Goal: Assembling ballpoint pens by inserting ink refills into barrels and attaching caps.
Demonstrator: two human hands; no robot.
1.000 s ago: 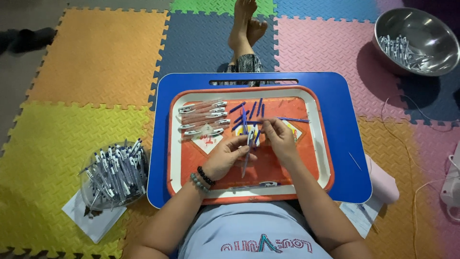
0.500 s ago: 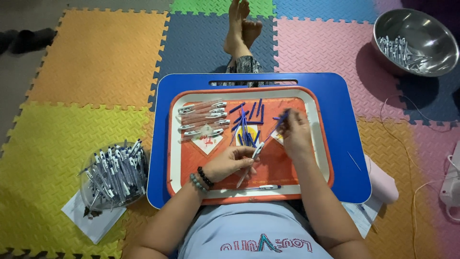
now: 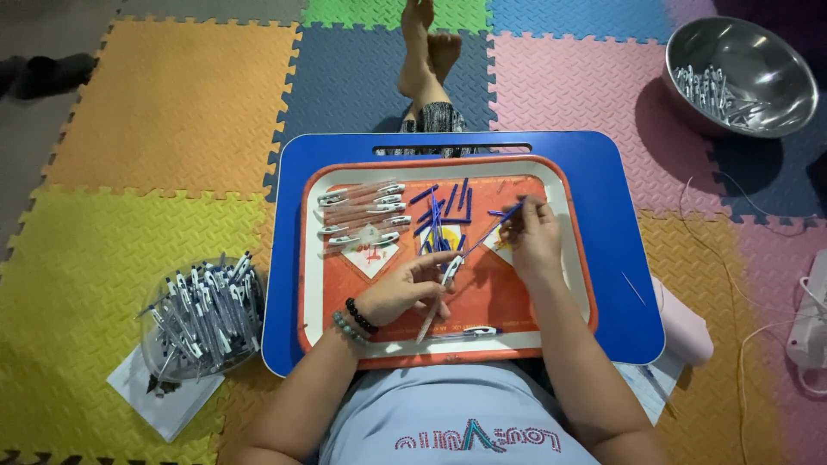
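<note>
I'm looking straight down onto the lap desk [image 3: 594, 172], blue, with the orange tray [image 3: 564, 284] sitting square on top of it. The left hand [image 3: 401, 293] is low in the middle of the tray, fingers curled and closed round a white pen barrel [image 3: 438, 297] that slants from the fingertips down toward the tray's near edge. The right hand [image 3: 534, 237] is further up and to the right, fingertips pinched together on a thin blue ink refill [image 3: 498, 222], which angles down-left toward the top of the barrel; I can't tell whether its tip has reached the barrel's opening.

Just above the left hand lies a loose heap of blue refills [image 3: 441, 215], fanned out in the centre of the tray. To its left, a row of clear pen barrels with white clips [image 3: 362, 215] is lined up side by side near the tray's left rim. One finished pen [image 3: 469, 331] lies flat along the near edge, just below the slanting barrel.

Off the desk, on the yellow mat to the left, a clear round tub of assembled pens [image 3: 202, 314] stands on a sheet of paper. Far right at the top, a steel bowl [image 3: 758, 60] on the pink mat holds small pen parts [image 3: 706, 90]. Two beaded bracelets [image 3: 355, 320] ring the left wrist.
</note>
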